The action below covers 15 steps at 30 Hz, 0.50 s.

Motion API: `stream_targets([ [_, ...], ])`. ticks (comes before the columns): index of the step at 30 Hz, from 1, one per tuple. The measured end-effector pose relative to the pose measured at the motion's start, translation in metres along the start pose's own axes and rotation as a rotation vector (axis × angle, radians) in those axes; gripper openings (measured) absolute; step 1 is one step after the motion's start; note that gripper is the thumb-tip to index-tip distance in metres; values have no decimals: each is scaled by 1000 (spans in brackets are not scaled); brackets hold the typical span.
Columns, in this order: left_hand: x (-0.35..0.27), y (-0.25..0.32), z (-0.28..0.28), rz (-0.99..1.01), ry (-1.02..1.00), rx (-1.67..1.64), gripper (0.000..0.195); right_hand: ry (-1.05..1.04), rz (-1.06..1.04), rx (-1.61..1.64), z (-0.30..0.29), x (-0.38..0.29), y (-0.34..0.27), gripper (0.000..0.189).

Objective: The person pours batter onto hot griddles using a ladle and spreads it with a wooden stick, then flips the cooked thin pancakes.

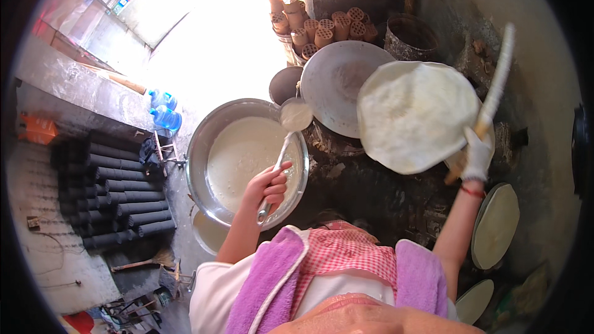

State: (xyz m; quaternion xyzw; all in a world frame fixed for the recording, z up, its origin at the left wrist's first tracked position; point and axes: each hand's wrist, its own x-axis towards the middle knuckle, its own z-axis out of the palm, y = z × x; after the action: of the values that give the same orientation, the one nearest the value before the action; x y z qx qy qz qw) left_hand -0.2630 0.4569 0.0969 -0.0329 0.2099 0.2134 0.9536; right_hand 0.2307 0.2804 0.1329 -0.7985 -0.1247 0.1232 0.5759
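Observation:
My left hand [269, 189] is closed around the handle of a metal ladle [296, 117], whose bowl holds pale batter above the rim of a wide metal basin [199, 195]. Pale batter [241, 157] fills much of that basin. My right hand [477, 155], in a white glove, grips a long pale tool [499, 74] with a wooden handle, blurred at its far end. Beside this hand is a large round pale flatbread [415, 116]; whether the fingers touch it is unclear. It partly overlaps a round grey griddle [345, 83], whose visible surface is bare.
Perforated clay-coloured cylinders [324, 35] stand behind the griddle, near a rusty drum [410, 37]. Dark stacked cylinders [134, 190] and blue water bottles [166, 118] are at left. More round pale sheets [496, 227] lie at lower right. A second container [209, 234] sits beside the basin.

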Motion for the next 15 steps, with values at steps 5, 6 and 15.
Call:
stream_targets([
  [5, 24, -49, 40, -111, 51, 446, 31, 312, -76, 291, -153, -155, -18, 48],
  [6, 33, -60, 40, -186, 5, 476, 29, 345, 52, 279, -212, -188, -1, 51],
  [15, 23, -266, 8, -814, 47, 494, 19, 770, -98, -314, -492, -591, 91, 70],
])
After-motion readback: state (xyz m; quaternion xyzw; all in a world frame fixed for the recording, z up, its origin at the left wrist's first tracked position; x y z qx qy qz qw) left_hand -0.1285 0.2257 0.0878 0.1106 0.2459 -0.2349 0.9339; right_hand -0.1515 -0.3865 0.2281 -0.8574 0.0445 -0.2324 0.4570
